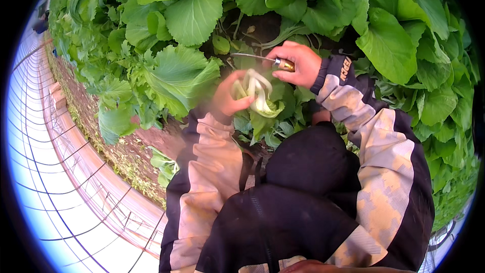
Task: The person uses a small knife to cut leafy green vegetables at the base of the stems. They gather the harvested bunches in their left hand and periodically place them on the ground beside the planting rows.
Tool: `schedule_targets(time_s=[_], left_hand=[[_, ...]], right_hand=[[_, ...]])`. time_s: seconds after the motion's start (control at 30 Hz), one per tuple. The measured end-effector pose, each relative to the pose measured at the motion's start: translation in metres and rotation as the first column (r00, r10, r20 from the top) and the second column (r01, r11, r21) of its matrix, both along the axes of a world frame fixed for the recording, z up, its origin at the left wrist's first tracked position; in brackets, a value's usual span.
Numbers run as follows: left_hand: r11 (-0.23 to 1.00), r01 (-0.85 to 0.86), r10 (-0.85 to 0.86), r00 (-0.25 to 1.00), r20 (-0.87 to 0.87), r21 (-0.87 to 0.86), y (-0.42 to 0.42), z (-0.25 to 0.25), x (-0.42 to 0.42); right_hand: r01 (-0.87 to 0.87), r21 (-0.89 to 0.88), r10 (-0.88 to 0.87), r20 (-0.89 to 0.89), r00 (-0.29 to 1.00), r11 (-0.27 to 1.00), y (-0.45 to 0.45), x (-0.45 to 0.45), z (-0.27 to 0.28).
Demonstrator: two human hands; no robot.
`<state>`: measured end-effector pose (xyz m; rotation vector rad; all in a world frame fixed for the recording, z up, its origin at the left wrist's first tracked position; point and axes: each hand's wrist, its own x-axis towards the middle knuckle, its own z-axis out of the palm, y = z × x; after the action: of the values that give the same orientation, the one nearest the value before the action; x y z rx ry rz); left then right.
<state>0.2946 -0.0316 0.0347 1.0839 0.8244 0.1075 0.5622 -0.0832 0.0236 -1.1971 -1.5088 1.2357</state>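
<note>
My left hand (pixel 232 93) grips a leafy green plant (pixel 261 96) by its pale stalks, with the white stem end turned up and towards me. The plant's green leaves hang down below the stalks. Just to the right and above, my right hand (pixel 293 62) is closed around the handle of a small knife or sickle (pixel 285 64). Its handle is yellowish brown with a metal collar. The thin blade (pixel 248 55) points left, over the plant and in front of the bare soil between the crops.
Dense leafy greens (pixel 197 15) stand ahead and to the right. A cut bunch of leaves (pixel 165 165) lies on soil at the left. Bricks (pixel 57 96) sit beside the greenhouse's curved frame and film wall (pixel 75 182). A person (pixel 41 22) is far off at upper left.
</note>
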Motion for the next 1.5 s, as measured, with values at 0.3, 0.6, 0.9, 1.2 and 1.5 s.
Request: schedule_targets(time_s=[0.3, 0.6, 0.9, 1.2, 1.5], left_hand=[[0.954, -0.254, 0.264, 0.964, 0.044, -0.16, -0.024, -0.01, 0.011], [0.94, -0.282, 0.291, 0.957, 0.02, -0.191, -0.006, -0.004, 0.03], [0.72, 0.62, -0.211, 0.622, -0.754, 0.31, 0.097, 0.01, 0.089], [0.172, 0.982, -0.17, 0.112, -0.979, 0.083, 0.129, -0.011, 0.191], [0.228, 0.967, -0.059, 0.131, -0.99, 0.115, 0.222, -0.002, 0.12]], right_hand=[[0.046, -0.35, -0.166, -0.32, 0.933, 0.936, -0.023, -0.03, -0.003], [-0.071, -0.543, -0.239, -0.479, 0.844, 0.837, -0.016, -0.048, -0.016], [0.237, -0.292, -0.192, 0.174, 0.966, 0.927, 0.043, -0.023, -0.122], [0.635, -0.065, -0.591, 0.303, 0.748, 0.77, 0.13, 0.01, -0.217], [0.569, 0.202, -0.603, 0.315, 0.733, 0.797, 0.151, -0.037, -0.246]])
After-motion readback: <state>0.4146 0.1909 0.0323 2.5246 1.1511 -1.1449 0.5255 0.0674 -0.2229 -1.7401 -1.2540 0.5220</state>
